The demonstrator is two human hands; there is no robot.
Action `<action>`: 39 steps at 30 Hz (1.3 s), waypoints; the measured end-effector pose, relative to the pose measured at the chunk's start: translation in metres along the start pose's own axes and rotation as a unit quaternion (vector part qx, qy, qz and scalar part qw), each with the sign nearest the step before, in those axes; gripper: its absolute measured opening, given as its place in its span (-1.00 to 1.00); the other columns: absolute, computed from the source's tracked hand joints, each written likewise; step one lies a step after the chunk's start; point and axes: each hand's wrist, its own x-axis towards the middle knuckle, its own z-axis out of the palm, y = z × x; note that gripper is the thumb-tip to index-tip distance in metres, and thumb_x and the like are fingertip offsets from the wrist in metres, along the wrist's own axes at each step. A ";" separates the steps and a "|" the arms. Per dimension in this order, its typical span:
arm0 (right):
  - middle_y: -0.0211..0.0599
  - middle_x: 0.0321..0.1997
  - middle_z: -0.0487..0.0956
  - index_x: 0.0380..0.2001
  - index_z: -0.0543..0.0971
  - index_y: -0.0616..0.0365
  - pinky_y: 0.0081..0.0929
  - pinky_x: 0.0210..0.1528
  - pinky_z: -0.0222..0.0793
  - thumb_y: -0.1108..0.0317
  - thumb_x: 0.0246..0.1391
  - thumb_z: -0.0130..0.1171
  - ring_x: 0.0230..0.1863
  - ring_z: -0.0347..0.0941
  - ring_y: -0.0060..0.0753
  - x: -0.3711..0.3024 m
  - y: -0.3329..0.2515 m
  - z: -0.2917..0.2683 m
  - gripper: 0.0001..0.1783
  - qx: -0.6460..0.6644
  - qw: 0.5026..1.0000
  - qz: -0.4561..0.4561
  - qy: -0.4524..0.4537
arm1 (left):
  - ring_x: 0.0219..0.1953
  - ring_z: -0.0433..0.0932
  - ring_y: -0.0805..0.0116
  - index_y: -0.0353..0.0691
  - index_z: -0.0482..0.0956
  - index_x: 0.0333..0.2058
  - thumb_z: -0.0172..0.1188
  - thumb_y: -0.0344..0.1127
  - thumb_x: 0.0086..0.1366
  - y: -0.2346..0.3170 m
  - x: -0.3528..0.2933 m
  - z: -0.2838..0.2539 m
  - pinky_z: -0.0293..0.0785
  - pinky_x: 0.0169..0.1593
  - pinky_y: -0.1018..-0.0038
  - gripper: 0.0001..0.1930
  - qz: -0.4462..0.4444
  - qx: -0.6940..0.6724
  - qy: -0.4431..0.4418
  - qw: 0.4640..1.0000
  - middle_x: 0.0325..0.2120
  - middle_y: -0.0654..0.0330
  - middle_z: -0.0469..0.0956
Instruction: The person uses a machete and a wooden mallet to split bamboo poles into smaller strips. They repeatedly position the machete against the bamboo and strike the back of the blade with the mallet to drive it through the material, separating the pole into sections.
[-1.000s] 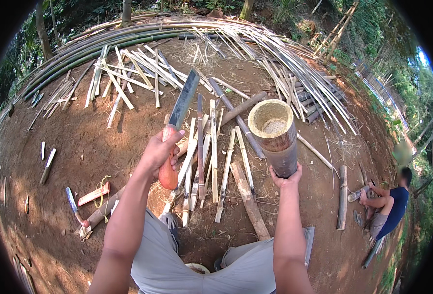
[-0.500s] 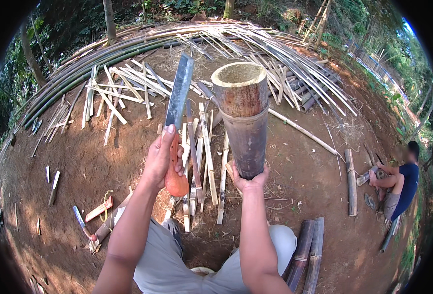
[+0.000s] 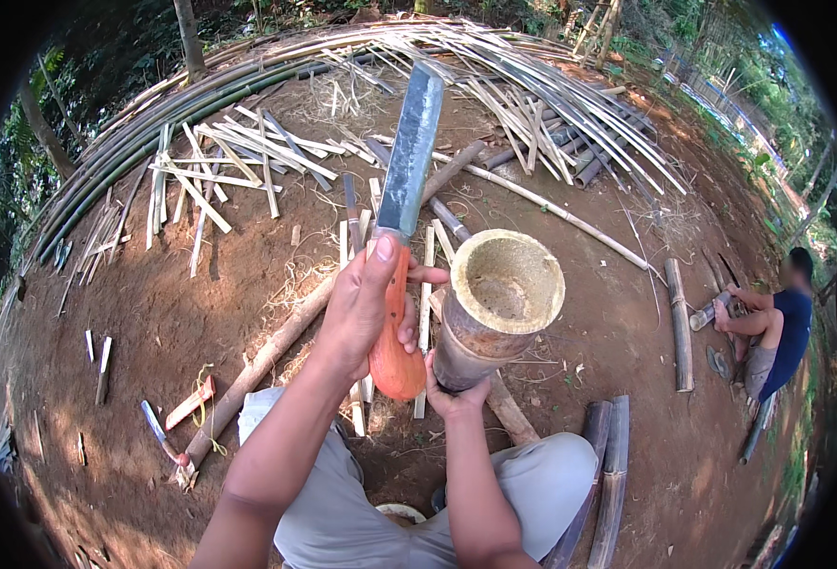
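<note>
My left hand (image 3: 366, 303) is wrapped round the orange wooden handle of a machete (image 3: 411, 152), whose broad grey blade points up and away. Its index finger sticks out toward the bamboo's rim; whether it touches cannot be told. A thick, dark bamboo section (image 3: 480, 341) stands just right of the handle, tilted so its pale open mouth faces me. Cupped beneath its lower end, my right hand (image 3: 458, 394) holds it from below. The bamboo's inside looks pale and rough.
A long wooden pole (image 3: 286, 346) lies across the ground before my knees. Another knife (image 3: 161, 429) lies at left beside a wooden sheath (image 3: 191, 403). Split bamboo strips (image 3: 238, 156) are heaped farther off. Bamboo lengths (image 3: 612, 484) flank my right knee; a person (image 3: 781, 327) sits far right.
The bamboo section has come lower and slightly right, and its mouth has tipped toward me. My left hand has carried the machete rightward, close to the bamboo, with the index finger now extended.
</note>
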 end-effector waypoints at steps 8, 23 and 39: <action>-0.28 0.35 0.37 0.27 0.43 -0.18 0.03 0.18 0.45 -0.38 0.17 -0.08 0.35 0.32 -0.09 0.001 0.013 0.009 -0.25 -0.065 0.996 -0.019 0.065 | -0.76 0.39 0.57 -0.27 0.45 -0.23 0.36 -0.12 0.33 0.024 0.009 0.033 0.35 -0.69 0.56 -0.64 0.114 0.179 0.071 0.975 -0.67 0.34 0.41; 0.14 0.24 0.40 0.29 0.19 0.32 -0.01 0.26 0.35 0.22 -0.26 0.64 0.24 0.43 0.11 -0.115 -0.021 0.125 0.11 -0.721 0.456 -0.475 -0.216 | -0.80 0.39 0.52 -0.28 0.41 -0.19 0.37 -0.17 0.27 0.032 0.033 0.040 0.37 -0.72 0.54 -0.63 0.023 0.115 -0.030 0.993 -0.68 0.31 0.41; 0.12 0.21 0.35 0.31 0.14 0.31 0.01 0.30 0.28 0.29 -0.24 0.61 0.27 0.35 0.11 -0.077 -0.043 0.130 0.11 -0.639 0.406 -0.641 -0.124 | -0.78 0.39 0.51 -0.29 0.47 -0.22 0.25 0.01 0.39 0.026 0.082 0.085 0.36 -0.71 0.52 -0.59 -0.004 0.214 -0.121 0.969 -0.68 0.32 0.39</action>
